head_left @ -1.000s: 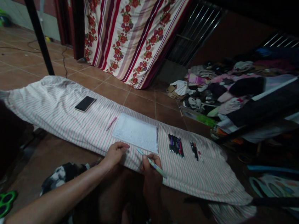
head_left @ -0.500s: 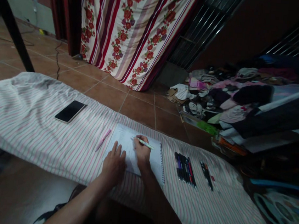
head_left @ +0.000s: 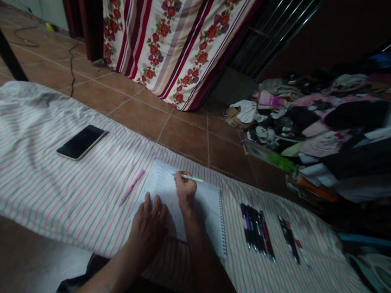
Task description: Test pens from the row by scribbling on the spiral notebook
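A white spiral-bound notebook (head_left: 203, 208) lies open on a striped cloth (head_left: 54, 192), its wire binding along the right edge. My right hand (head_left: 184, 191) is shut on a pale green and white pen (head_left: 190, 178), with the tip on the page. My left hand (head_left: 147, 229) rests with its fingers apart on the notebook's near left edge and holds nothing. To the left of the notebook lies a pink pen (head_left: 131, 186). Farther left, a black smartphone (head_left: 81, 142) lies face up on the cloth.
Right of the notebook lie a row of several dark pens (head_left: 257, 232) and a smaller group of dark pens (head_left: 288, 239). Beyond the cloth are a brown tile floor (head_left: 139, 118), a floral striped curtain (head_left: 165, 36) and a heaped pile of clothes (head_left: 306, 118).
Both hands have moved from the cloth's near edge onto the notebook, and the pen tip now sits on the page. The head has turned, shifting the whole scene in view.
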The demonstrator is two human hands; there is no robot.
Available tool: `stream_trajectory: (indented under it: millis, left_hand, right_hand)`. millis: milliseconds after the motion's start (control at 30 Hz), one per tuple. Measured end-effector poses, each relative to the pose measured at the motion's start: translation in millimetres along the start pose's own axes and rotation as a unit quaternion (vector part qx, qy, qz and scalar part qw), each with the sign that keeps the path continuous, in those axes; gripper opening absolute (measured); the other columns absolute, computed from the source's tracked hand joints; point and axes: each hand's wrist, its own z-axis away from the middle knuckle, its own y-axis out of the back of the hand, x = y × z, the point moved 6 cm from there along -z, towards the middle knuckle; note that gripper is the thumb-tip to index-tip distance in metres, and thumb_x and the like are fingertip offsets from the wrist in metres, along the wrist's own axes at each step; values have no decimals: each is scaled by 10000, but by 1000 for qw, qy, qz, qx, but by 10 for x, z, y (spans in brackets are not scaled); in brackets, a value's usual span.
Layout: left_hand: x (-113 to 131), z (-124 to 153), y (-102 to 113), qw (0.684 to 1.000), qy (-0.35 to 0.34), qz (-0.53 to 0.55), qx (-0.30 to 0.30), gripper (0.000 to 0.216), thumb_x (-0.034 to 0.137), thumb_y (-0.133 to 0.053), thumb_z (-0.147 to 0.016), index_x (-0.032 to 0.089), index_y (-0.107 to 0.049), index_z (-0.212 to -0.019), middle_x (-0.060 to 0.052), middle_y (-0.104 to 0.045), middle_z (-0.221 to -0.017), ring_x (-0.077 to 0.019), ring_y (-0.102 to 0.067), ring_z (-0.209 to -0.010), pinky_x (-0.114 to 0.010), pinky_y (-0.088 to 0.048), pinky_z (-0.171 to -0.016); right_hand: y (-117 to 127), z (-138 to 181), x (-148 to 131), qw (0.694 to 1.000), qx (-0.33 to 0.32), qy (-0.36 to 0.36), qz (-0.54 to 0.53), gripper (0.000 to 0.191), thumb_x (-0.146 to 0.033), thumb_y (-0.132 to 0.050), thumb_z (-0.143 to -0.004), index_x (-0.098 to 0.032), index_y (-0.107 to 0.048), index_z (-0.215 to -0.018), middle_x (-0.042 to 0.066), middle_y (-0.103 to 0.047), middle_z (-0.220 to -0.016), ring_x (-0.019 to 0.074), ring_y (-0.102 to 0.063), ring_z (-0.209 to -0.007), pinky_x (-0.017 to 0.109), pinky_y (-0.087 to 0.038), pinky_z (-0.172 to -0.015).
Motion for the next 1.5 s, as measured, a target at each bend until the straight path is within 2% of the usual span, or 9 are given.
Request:
stream_trajectory:
  millis: [433, 633, 800, 933, 1167, 1333, 1500]
  left_hand:
    - [-26, 39, -66, 999, 5, 35, 13, 421, 221, -476, -802, 174, -477, -1220, -145, -425, -1335, -366, -259, -1281, -451, -354, -937]
    - [-34, 14, -68, 999, 8, 32, -15, 418, 209, -464, -805, 178, -478, -1221, -137, -429, -1334, -366, -274, -1274, -444, -369, -919]
    - [-20, 31, -70, 1000, -1, 21, 0, 442, 211, -480, -795, 159, -468, -1234, -141, -422, -1339, -377, -256, -1277, -446, -353, -933]
    - [-21, 35, -72, 1000, 0, 28, 7, 437, 211, -489, -793, 163, -472, -1226, -149, -426, -1333, -372, -257, -1279, -450, -361, -926]
    - [-18, 2, -16, 999, 5, 36, -22, 421, 191, -501, -783, 168, -491, -1204, -155, -439, -1324, -374, -285, -1267, -457, -380, -911]
    - [-23, 8, -5, 999, 8, 44, -7, 417, 180, -504, -777, 196, -486, -1193, -140, -443, -1321, -355, -283, -1273, -458, -377, -912]
    - [-15, -4, 1, 998, 3, 47, -33, 416, 191, -497, -788, 141, -491, -1201, -172, -434, -1317, -391, -283, -1260, -465, -385, -905]
  right_hand:
    - [-17, 39, -15, 1000, -3, -1, 22, 295, -410, -516, -687, -155, -658, -729, 24, -619, -502, 162, -566, -482, 227, -403, -463]
    - [-23, 49, -29, 1000, -16, 3, 18, 297, -413, -516, -691, -158, -661, -736, 19, -610, -504, 165, -576, -496, 227, -404, -477]
    - [-35, 50, -26, 1000, -21, 10, 5, 308, -412, -504, -702, -154, -660, -764, 30, -633, -555, 165, -588, -529, 222, -409, -483]
    - [-28, 68, -48, 1000, -28, 15, 3, 297, -402, -499, -705, -154, -657, -739, 25, -617, -522, 164, -579, -503, 223, -404, -473]
    - [-8, 80, -72, 999, -28, 19, 3, 274, -392, -497, -709, -169, -651, -748, 16, -624, -558, 160, -583, -541, 227, -418, -518]
    - [-10, 67, -72, 999, -30, 10, -5, 268, -395, -500, -701, -176, -646, -747, 8, -618, -556, 162, -577, -543, 229, -416, -515]
    - [5, 57, -62, 999, -34, -8, -38, 277, -415, -509, -692, -165, -620, -738, 6, -595, -536, 150, -556, -514, 226, -428, -493]
